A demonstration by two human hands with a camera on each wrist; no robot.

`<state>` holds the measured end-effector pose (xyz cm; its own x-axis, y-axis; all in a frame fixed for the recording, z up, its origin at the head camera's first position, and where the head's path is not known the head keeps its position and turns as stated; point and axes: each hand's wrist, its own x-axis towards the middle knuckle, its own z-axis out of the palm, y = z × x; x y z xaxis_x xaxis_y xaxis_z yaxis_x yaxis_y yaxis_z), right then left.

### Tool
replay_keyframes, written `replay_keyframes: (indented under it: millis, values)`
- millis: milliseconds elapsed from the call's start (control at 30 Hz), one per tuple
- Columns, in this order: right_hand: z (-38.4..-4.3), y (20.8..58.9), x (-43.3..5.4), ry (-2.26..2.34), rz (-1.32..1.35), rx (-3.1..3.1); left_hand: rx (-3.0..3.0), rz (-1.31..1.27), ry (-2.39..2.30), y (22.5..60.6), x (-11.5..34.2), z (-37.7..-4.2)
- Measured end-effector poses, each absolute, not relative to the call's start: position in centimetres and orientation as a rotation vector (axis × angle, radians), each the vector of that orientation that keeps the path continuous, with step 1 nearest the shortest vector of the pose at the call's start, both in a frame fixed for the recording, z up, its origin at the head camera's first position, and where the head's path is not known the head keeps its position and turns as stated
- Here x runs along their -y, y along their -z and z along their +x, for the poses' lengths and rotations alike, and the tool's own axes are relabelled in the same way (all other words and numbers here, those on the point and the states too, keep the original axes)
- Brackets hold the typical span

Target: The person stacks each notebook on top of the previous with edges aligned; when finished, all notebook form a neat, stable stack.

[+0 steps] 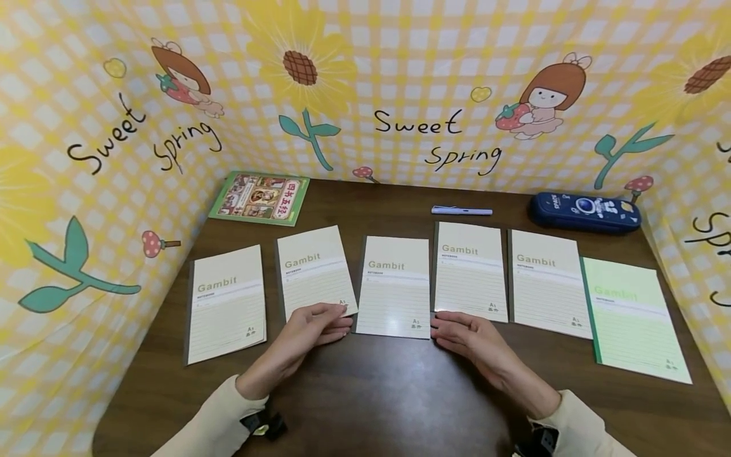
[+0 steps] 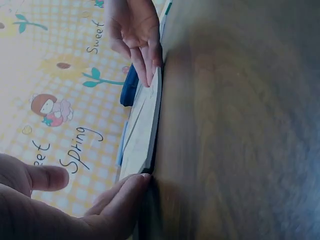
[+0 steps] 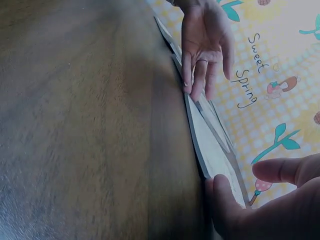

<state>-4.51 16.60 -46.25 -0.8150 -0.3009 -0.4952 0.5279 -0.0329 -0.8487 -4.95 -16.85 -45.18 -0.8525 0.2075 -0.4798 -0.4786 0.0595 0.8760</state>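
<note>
Several Gambit notebooks lie in a row on the dark wooden table. At the front centre is a cream notebook (image 1: 394, 304), with a hand at each of its lower corners. My left hand (image 1: 311, 333) has its fingers at the left corner, over the lower edge of a tilted cream notebook (image 1: 311, 270). My right hand (image 1: 476, 346) has its fingertips at the right corner, just below another cream notebook (image 1: 471, 266). Both wrist views show the fingers extended and touching the notebook's edge, with the thumbs held away from it. Neither hand grips anything.
A cream notebook (image 1: 225, 304) lies far left; another cream notebook (image 1: 548, 285) and a green notebook (image 1: 636, 324) lie right. Behind are a green picture book (image 1: 259, 198), a lavender pen (image 1: 461, 211) and a navy pencil case (image 1: 585, 212). Checked fabric (image 1: 400, 57) encloses the table's back and sides.
</note>
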Motion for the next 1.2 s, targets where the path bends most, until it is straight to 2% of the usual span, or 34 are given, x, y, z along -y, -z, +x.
replay_keyframes:
  millis: [567, 867, 1200]
  values:
    - [-5.0, 47.2, -15.7, 1.927, 0.253, -1.840, -1.792, -0.238, -1.938, 46.1, 17.1, -4.8]
    - [-5.0, 47.0, -15.3, 1.964, 0.271, -1.803, -1.939, -0.202, -1.879, 45.7, 16.6, -4.8]
    - [-5.1, 45.8, -15.6, 1.967, 0.259, -1.807, -1.839, -0.204, -1.946, 45.0, 16.2, -4.8]
